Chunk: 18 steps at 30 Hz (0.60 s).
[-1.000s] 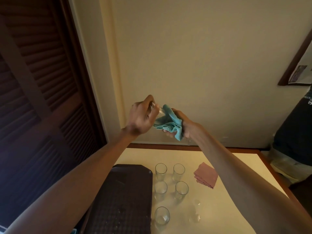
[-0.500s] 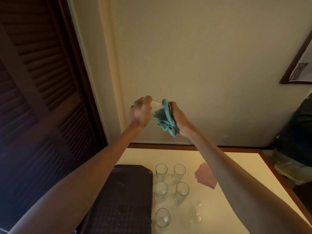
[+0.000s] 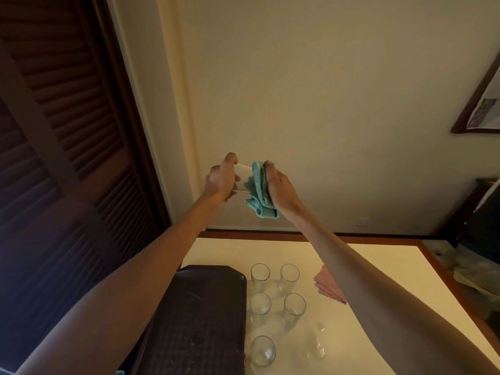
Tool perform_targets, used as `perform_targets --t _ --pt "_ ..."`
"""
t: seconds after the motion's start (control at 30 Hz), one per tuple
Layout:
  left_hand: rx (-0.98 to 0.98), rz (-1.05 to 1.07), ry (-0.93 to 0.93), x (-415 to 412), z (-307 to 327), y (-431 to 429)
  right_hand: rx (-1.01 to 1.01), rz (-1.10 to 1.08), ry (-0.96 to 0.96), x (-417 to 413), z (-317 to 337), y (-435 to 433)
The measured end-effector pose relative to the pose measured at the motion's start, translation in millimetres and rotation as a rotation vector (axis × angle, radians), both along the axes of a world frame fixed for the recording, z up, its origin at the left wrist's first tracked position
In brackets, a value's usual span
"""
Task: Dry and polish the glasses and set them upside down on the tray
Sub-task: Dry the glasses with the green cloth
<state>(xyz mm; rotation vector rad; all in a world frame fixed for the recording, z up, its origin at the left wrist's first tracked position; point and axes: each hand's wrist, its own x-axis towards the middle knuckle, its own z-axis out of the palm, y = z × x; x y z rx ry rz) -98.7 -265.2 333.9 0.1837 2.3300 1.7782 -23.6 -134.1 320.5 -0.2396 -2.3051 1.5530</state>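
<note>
my left hand gripping a glass raised sideways, my right hand clutching teal cloth against its mouth, dark tray bare below

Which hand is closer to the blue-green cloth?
Right. The right hand grips the blue-green cloth itself; the left hand holds the glass on its other side, bare glass showing between hand and cloth.

A cream-topped table with a brown wooden rim stands against a plain pale wall. Beyond its left edge rises a dark louvred door. High above its far right corner hangs a dark-framed picture, partly cut off.
</note>
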Motion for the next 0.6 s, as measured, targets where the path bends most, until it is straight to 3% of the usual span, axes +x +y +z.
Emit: perform_targets --t 0.07,0.2,0.3,0.37,0.5,0.53,0.6 --pt "0.037 0.030 0.157 -0.5 -5.0 0.6 -0.008 0.017 -0.025 -2.4 2.5 2.3" --pt "0.103 -0.045 0.781 -6.7 -25.2 -8.2 -0.338 0.199 -0.348 1.6 18.9 10.8" --pt "0.090 -0.117 0.948 -11.7 -33.0 -13.1 -0.415 0.225 -0.469 9.1 26.0 13.1" --pt "0.108 -0.073 0.807 -9.2 -30.6 -7.0 -0.423 0.193 -0.398 5.9 22.9 10.4" --pt "0.042 -0.041 0.035 -0.1 -5.4 3.9 -0.056 -0.040 -0.050 -0.4 6.1 -2.5" --pt "0.029 -0.055 -0.060 1.7 -0.2 4.2 -0.031 -0.077 0.035 0.3 4.4 -4.4" --pt "0.013 -0.035 -0.042 0.3 1.9 6.0 -0.008 -0.080 0.073 -0.5 3.8 -2.8"
